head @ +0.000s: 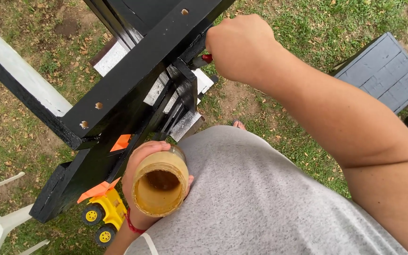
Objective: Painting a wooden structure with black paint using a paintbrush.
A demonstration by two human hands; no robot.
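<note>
Gripping open jar (160, 187) in left hand (140, 182), fingers (143, 150) wrapped round its far side, held against grey shirt (260, 198) | right hand (239, 47) fisted on red-handled tool (207, 58), tip hidden, against black wooden frame (133, 80) | yellow toy truck (101, 215) just beside left wrist

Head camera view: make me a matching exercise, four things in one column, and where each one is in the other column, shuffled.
Things:
1. jar
2. toy truck
3. red-handled tool
4. grey panel

Places:
A. on the grass, upper right
B. held in the left hand
C. gripped by the right hand against the black wooden frame
D. on the ground beneath the frame's lower end

Pairs: 1-B, 2-D, 3-C, 4-A
</note>
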